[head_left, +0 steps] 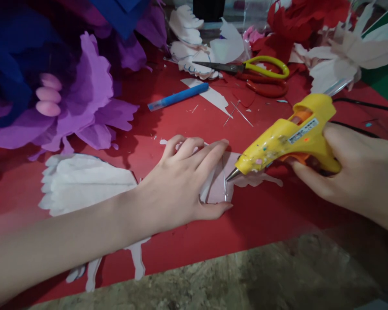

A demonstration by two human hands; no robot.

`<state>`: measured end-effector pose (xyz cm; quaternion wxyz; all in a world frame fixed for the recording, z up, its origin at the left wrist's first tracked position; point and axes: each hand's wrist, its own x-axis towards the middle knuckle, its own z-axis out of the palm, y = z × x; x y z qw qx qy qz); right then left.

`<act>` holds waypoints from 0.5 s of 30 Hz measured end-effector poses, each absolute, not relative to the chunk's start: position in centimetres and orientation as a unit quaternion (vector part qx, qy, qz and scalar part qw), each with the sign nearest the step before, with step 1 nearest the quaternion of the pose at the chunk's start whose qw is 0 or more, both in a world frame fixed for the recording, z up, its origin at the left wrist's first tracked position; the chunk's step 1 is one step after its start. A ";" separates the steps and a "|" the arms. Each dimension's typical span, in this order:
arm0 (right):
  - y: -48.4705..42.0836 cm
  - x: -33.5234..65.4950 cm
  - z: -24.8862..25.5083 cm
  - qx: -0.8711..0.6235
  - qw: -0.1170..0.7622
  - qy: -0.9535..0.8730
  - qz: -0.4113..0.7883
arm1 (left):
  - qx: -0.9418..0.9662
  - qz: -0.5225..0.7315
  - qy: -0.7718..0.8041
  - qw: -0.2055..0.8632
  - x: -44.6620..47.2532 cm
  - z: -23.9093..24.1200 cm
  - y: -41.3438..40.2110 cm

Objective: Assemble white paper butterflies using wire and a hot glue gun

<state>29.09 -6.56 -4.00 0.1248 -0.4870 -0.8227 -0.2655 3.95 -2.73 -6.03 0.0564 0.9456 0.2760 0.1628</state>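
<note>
My right hand (358, 168) grips a yellow glue gun (287, 133), thumb near its orange trigger. The metal nozzle points down and left onto a pale pink paper cutout (218, 185), at or just above a thin glossy line that crosses it. Fingers apart, my left hand (184, 176) presses the cutout against the red sheet; the palm hides part of it. Thumb and index finger lie on either side of the nozzle's spot. Beside and under the left forearm rests a white scalloped paper piece (87, 185), with pale leg-shaped cutouts (137, 260) sticking out below.
A blue pen (177, 97) and scissors (239, 68) with yellow and red handles lie beyond my hands on the red sheet (261, 224). Purple paper petals (93, 86) crowd the left, red paper (307, 21) the back right. A black cord (365, 103) trails right.
</note>
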 end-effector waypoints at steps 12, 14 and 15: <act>-6.3 29.6 -4.6 -0.493 0.119 -0.807 -0.303 | 0.948 0.162 0.272 0.039 3.9 -6.2 -2.7; -6.3 29.6 -4.6 -0.498 0.118 -0.801 -0.311 | 0.949 0.157 0.271 0.041 3.8 -6.2 -2.8; -6.2 29.6 -4.6 -0.501 0.115 -0.798 -0.314 | 0.949 0.153 0.271 0.042 3.8 -6.2 -2.8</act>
